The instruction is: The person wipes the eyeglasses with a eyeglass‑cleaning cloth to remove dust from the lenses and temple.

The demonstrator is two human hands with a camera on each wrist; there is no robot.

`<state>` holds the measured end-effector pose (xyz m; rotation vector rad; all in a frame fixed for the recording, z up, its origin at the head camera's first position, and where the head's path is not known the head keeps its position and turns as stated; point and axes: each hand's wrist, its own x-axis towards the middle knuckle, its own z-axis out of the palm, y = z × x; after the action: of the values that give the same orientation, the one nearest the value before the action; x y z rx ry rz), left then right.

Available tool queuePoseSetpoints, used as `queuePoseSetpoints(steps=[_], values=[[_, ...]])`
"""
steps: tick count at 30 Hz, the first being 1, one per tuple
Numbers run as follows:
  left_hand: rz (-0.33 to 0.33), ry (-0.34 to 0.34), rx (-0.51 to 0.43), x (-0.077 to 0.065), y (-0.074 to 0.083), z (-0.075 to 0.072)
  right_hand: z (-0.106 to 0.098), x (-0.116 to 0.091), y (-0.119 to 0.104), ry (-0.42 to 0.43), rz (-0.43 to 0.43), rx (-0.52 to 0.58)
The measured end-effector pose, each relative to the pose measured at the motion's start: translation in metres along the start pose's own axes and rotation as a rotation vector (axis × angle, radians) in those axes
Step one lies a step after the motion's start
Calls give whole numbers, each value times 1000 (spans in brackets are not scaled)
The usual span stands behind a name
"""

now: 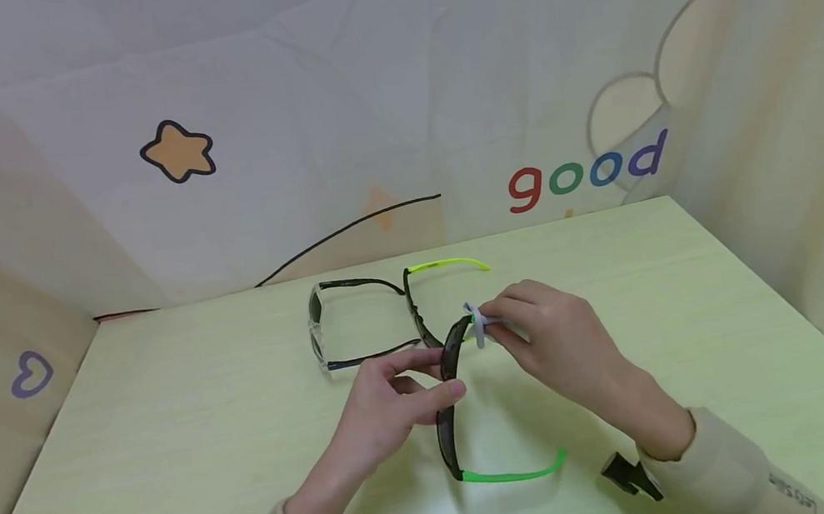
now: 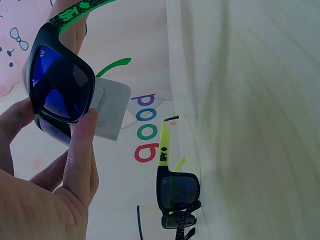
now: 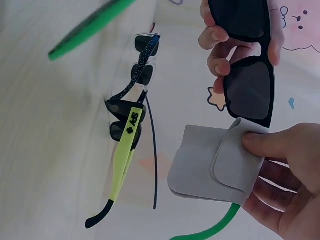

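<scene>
My left hand [image 1: 389,397] pinches black sunglasses [image 1: 446,442] near the bridge, thumb on one side and fingers on the other. They are raised above the table with the lenses upright, and one green temple [image 1: 512,476] extends to the right. My right hand [image 1: 564,341] holds a folded grey cloth [image 3: 200,165] between thumb and fingers, wrapped around the far temple close to the hinge. Most of that temple is hidden by the cloth; its green end shows below the cloth in the right wrist view. In the left wrist view the lenses [image 2: 62,85] look blue.
Behind the hands, sunglasses with yellow temples [image 3: 122,160] lie on the pale table [image 1: 176,449]. Clear-fronted sunglasses [image 1: 315,327] with dark temples rest to their left, the two pairs close together. A printed curtain [image 1: 337,114] hangs along the table's back edge.
</scene>
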<state>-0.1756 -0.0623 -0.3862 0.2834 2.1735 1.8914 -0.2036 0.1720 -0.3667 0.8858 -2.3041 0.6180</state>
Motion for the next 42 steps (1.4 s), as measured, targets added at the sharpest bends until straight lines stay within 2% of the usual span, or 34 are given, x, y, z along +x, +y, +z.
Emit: queuePoseSetpoints(steps=[4, 12, 20, 32, 38, 42], values=[[7, 3, -16, 1, 0, 0, 1, 0, 0, 25, -9, -8], [-20, 1, -78, 3, -1, -4, -1, -1, 2, 19, 79, -28], [-24, 30, -156, 5, 4, -14, -10, -1, 13, 62, 139, -15], [-25, 116, -295, 8, 4, -20, -15, -2, 26, -3, 266, 70], [-24, 134, -313, 9, 1, -22, -16, -2, 26, -35, 310, 75], [-29, 122, -307, 9, 1, -24, -15, -1, 27, -38, 301, 62]])
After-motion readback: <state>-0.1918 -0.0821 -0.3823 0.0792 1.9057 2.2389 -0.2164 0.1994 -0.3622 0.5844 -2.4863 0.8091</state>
